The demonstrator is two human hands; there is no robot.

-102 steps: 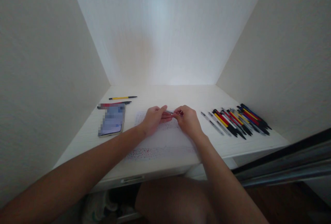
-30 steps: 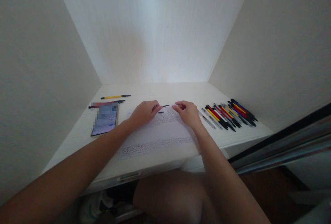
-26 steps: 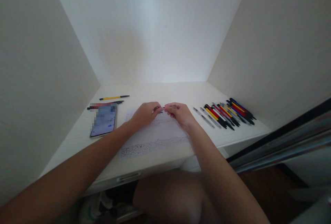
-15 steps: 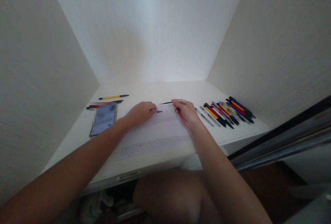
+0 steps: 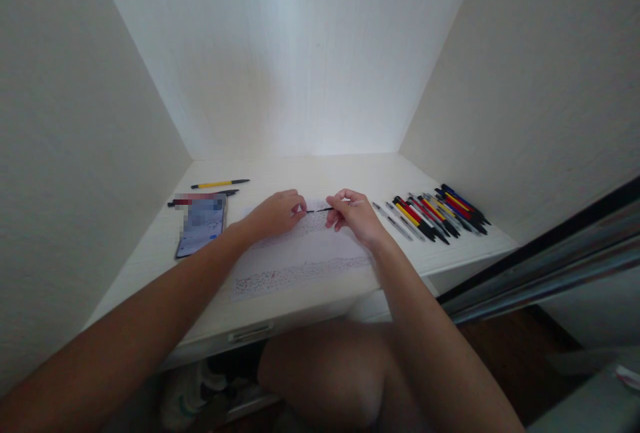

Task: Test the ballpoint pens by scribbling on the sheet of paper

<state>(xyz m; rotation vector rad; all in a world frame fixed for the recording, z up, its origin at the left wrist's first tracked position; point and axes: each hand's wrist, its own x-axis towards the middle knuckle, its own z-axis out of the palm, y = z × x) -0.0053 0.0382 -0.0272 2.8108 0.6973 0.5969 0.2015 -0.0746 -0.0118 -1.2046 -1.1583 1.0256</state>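
Observation:
My left hand (image 5: 286,211) is closed in a pinch on a small dark pen part (image 5: 310,211), whose end sticks out to the right of the fingertips. My right hand (image 5: 353,213) pinches a thin pen refill (image 5: 324,209), dark at its left end, with a pale length showing behind the fingers. The refill's tip points at the dark part and lies very close to it; whether they touch I cannot tell. Both hands are over the upper part of a sheet of paper (image 5: 300,256) covered in bands of small handwriting.
A phone (image 5: 200,226) lies left of my left forearm, beside a red-and-black pen (image 5: 205,197) and a yellow pen (image 5: 220,184). Several pens (image 5: 435,216) in mixed colours lie in a row at the right. Walls (image 5: 320,53) enclose the white desk (image 5: 300,166).
My right hand has brought the refill down and turned it into line with the dark part in my left hand. My left hand has shifted only slightly.

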